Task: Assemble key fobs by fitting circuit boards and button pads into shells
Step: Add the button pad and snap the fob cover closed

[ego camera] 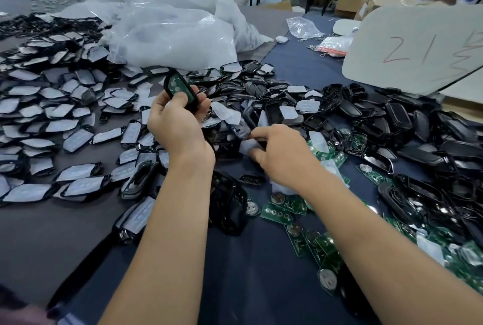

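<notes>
Black plastic key-fob shell with a green circuit board inside sits tilted in our left hand, fingers curled round it, over the middle of the dark table. Just right and nearer, our right hand pinches a translucent white button pad. Padded shells spread left; empty black shells heap right.

Plastic nearly everywhere I look.
I see glossy black plastic shells, green circuit boards with shiny metal discs, milky matt button pads, crinkled clear plastic bags, and smooth dark blue cloth underneath.
</notes>
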Demonstrator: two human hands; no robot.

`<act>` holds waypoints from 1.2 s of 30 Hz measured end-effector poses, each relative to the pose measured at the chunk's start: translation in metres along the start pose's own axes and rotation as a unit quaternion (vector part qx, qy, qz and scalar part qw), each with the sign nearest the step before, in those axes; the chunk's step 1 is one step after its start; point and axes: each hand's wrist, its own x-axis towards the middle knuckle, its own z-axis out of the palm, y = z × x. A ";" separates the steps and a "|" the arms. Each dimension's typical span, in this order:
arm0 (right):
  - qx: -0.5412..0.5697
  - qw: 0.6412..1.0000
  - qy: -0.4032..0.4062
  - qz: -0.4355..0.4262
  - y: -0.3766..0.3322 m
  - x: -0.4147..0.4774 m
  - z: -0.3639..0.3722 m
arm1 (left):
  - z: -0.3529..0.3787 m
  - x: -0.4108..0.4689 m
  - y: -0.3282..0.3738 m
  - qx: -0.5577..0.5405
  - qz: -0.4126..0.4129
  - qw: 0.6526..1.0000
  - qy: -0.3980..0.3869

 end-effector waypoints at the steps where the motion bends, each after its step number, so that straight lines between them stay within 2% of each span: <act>1: 0.013 1.000 -0.001 0.012 0.004 -0.001 -0.003 | 0.000 0.000 0.000 -0.001 -0.001 1.000 0.003; 7: 0.196 0.973 -0.102 0.073 0.018 -0.011 -0.031 | -0.001 0.002 -0.001 0.000 -0.001 1.000 0.000; 10: 0.211 0.959 -0.181 0.058 0.025 -0.024 -0.046 | -0.001 0.000 -0.003 0.006 -0.007 1.000 -0.002; 11: 0.220 0.957 -0.181 0.057 0.027 -0.027 -0.049 | -0.001 -0.001 -0.004 0.009 -0.007 1.000 -0.004; 16: 0.301 0.947 0.010 0.113 0.035 -0.032 -0.040 | 0.001 -0.002 -0.004 0.010 -0.006 1.000 -0.009; 20: 0.174 0.974 0.080 0.121 0.035 -0.029 -0.031 | 0.001 -0.002 -0.004 0.015 -0.005 1.000 -0.006; 23: 0.159 0.979 0.079 0.097 0.018 -0.021 -0.026 | 0.001 -0.001 -0.002 0.006 0.009 1.000 0.002; 26: 0.136 0.989 0.020 0.060 -0.002 0.000 -0.024 | -0.001 0.000 -0.001 0.004 0.026 1.000 0.011; 30: 0.044 0.997 -0.057 -0.017 -0.025 0.042 -0.015 | -0.002 0.000 0.000 0.001 0.030 0.999 0.021; 36: -0.065 0.976 -0.142 -0.154 -0.043 0.068 0.010 | -0.005 0.008 0.001 0.002 0.030 0.999 0.045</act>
